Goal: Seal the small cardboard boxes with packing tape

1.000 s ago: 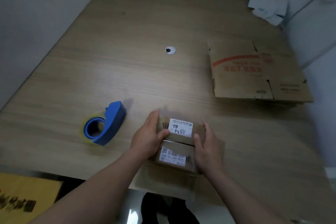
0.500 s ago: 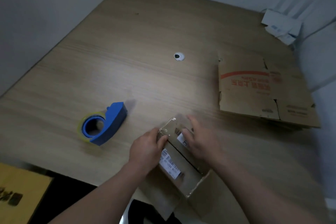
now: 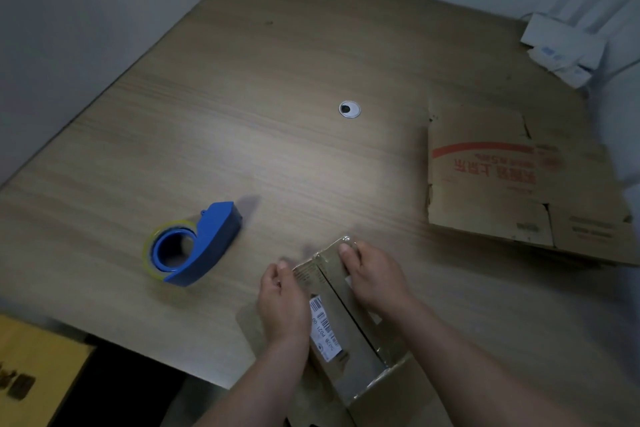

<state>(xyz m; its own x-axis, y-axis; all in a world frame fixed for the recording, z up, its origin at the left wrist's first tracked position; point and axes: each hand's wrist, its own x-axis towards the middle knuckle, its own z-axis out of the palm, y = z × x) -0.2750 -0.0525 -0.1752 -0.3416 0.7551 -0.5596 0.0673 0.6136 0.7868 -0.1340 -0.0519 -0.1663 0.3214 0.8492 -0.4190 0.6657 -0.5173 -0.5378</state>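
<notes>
Cardboard flaps lay closed under both grips: the left grip (image 3: 284, 305) clasped the near-left side of the small cardboard box (image 3: 332, 291), its thumb on top beside the white barcode label (image 3: 323, 329). The right grip (image 3: 377, 277) clamped the far-right flap, thumb on the lid and fingers curled over the edge. Against 1 s ago, the box had been swung from lying square across the person to a slant, so the seam between its 2 flaps ran away from the body. The right grip had also slid up over the handwritten label, hiding it. The box sat at the near edge of the bench (image 3: 277, 114). That turn looked like lining the seam up for a strip, though no fresh tape crossed it yet. The blue tape dispenser (image 3: 197, 246) lay where it had been, well apart on the left, so 1 grip would have to let go to fetch it. Farther out were a flattened carton (image 3: 512, 184) on the right and a cable grommet (image 3: 349, 109) beyond.
</notes>
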